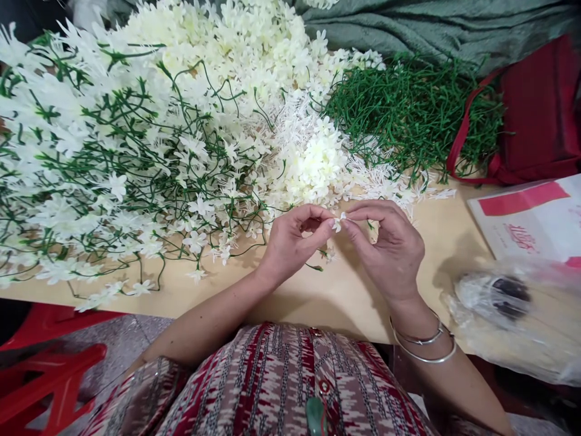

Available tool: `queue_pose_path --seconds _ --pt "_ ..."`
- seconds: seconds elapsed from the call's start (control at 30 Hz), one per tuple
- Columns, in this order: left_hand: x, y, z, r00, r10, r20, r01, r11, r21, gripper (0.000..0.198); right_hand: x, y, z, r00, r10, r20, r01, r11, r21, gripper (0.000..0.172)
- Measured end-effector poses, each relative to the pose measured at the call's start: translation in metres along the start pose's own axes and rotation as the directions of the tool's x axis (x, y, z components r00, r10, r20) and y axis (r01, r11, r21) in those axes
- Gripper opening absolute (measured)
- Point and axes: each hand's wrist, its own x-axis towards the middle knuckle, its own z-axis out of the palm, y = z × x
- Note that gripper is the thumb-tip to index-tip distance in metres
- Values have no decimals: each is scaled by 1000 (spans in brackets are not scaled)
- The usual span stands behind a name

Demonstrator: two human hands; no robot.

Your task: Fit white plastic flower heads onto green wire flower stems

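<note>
Left hand (294,242), right hand (391,248): grip pinched round white flower (338,225); direction, long axis unclear.

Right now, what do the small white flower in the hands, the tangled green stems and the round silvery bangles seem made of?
The small white flower looks like matte fabric, or possibly plastic: it shows little gloss. The tangled green stems suggest low-gloss plastic, given their uniform colour. The bangles appear polished metal, with bright reflections.

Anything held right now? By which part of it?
A small white flower, pinched from either side by the left hand and right hand; the exact part gripped is too small to tell.
</note>
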Motion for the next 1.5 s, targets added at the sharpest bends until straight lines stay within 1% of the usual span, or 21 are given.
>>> queue_pose_path --seconds 0.07,0.13,0.23,0.3,0.37,0.47,0.73,0.97,1.13,1.37,1.5 --pt "1 -1 1 996 -94 -3 93 989 -119 20 2 -3 0 994 -107 -10 105 987 -121 15" --pt "1 -2 3 990 -141 -18 136 973 -187 24 4 -5 0 981 -193 5 189 957 -219 18" --pt "1 -2 4 988 -156 -3 150 956 -252 29 5 -4 0 954 -295 51 296 909 -294 19" --pt "1 -2 4 988 -154 15 152 949 -276 31 4 -1 0 947 -311 77 318 888 -332 21" --pt "1 -3 3 988 -153 24 153 946 -286 33 2 1 0 950 -296 103 313 881 -356 24" --pt "1 -2 1 989 -148 25 150 947 -285 36 0 2 1 948 -291 129 318 883 -345 26" --pt "1 -1 -2 992 -126 29 129 958 -255 33 3 4 2 954 -275 118 297 920 -255 24" --pt "1 -5 -2 989 -145 24 146 956 -256 28 4 3 2 973 -211 98 225 959 -174 17" --pt "2 -6 -1 989 -143 28 145 958 -249 26 3 4 1 977 -189 101 205 961 -185 18" --pt "3 -6 0 991 -131 29 134 959 -250 24 2 6 3 976 -206 74 217 958 -190 19" --pt "3 -7 1 991 -127 28 130 957 -260 21 2 5 4 971 -226 85 239 947 -214 17"
